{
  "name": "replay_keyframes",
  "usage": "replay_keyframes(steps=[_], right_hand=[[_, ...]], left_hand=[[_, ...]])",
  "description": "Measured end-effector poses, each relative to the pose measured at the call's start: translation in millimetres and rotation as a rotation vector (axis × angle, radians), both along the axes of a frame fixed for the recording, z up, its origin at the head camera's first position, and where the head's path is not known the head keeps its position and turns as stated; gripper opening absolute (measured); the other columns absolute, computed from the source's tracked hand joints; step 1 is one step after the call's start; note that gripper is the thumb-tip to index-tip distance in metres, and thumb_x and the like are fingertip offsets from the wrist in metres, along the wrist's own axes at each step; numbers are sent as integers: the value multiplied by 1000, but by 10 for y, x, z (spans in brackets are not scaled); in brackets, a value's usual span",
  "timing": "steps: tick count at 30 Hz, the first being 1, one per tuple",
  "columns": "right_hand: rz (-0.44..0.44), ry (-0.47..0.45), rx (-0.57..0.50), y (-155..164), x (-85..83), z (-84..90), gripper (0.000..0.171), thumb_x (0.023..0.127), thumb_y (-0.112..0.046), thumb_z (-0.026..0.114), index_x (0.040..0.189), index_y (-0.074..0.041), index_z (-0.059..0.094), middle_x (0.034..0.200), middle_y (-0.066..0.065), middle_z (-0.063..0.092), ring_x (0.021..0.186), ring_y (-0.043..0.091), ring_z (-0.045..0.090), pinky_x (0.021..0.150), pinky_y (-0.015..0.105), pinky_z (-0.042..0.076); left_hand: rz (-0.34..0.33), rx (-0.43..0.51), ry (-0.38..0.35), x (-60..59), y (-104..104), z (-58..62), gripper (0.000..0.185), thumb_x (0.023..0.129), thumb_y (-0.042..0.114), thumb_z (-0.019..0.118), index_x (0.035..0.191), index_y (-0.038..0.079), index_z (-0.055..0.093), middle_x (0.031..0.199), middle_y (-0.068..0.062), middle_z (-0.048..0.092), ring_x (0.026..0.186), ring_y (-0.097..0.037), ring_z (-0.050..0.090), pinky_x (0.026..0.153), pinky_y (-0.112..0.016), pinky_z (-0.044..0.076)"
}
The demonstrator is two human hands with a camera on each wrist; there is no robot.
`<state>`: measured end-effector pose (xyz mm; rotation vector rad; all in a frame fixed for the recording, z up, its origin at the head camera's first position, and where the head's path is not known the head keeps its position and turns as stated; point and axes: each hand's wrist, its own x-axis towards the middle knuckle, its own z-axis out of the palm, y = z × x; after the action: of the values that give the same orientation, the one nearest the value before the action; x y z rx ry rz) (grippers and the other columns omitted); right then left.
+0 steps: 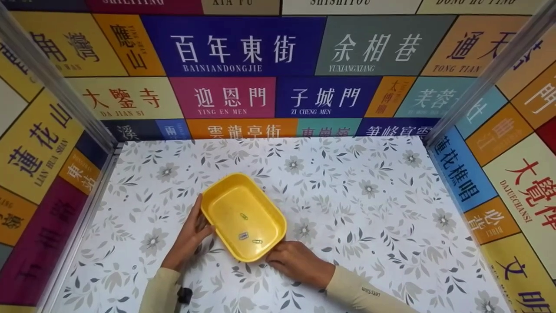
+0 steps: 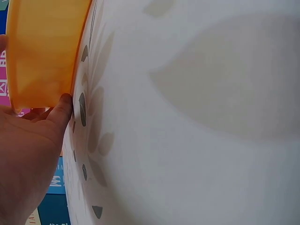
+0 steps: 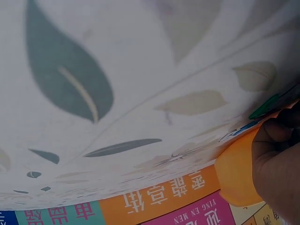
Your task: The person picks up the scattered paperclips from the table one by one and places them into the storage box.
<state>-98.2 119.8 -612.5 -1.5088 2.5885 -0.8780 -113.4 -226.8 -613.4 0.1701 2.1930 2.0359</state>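
A shallow yellow plastic tray (image 1: 226,208) stands at an angle on the patterned table surface. Inside it lie a green paper clip (image 1: 243,216), a greyish clip or small clip group (image 1: 243,236) and a yellowish-green paper clip (image 1: 257,241). My left hand (image 1: 191,237) holds the tray's left side, thumb low on the wall in the left wrist view. At the near right corner, my right hand (image 1: 297,263) grips the tray with curled fingers; its fingertips are partly hidden. The right wrist view shows slender green (image 3: 265,107) and blue pieces (image 3: 239,129) beside the tray and hand.
A white table covering (image 1: 369,226) with grey flowers and leaves lies under everything. Colourful panels with Chinese lettering (image 1: 234,48) rise behind and at both sides. Clear strips (image 1: 78,234) edge the left side.
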Motion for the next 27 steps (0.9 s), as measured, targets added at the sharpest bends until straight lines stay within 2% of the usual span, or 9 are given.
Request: replay_keyframes(steps=[9,13,19,22,27], right_hand=[[-9,-11,32,-27,28,15,13,102,-8,75,92,-16,78,88,-7,73,78,6,64,72,18,53],[2,-12,25,-26,64,50,14,102,-9,74,91,-17,76,87,-8,71,76,4,61,71,14,50],[4,-12,24,-9,116,142,13,103,-11,75,92,-19,74,90,-8,70,80,6,63,74,19,53],[9,8,12,10,126,158,14,102,-11,75,91,-19,72,90,-8,69,81,7,64,74,21,54],[12,52,-2,57,143,195,15,102,-9,75,89,-18,73,87,-8,67,79,7,63,72,21,55]], left_hand=[[5,-12,9,0,-7,-1,98,110,2,64,179,16,-4,186,-8,-1,170,-33,10,122,-8,26],[8,-19,4,5,2,4,98,110,1,64,178,14,-5,186,-8,-1,171,-33,8,122,-7,25],[20,-42,-4,4,7,9,99,109,2,65,179,16,-3,186,-8,-1,171,-32,10,123,-8,24],[22,-44,-8,6,5,11,99,109,3,66,179,17,-3,186,-7,0,170,-32,11,126,-13,24],[17,-54,-21,25,3,24,100,110,9,67,179,20,-4,186,-4,1,170,-31,13,133,-34,22]])
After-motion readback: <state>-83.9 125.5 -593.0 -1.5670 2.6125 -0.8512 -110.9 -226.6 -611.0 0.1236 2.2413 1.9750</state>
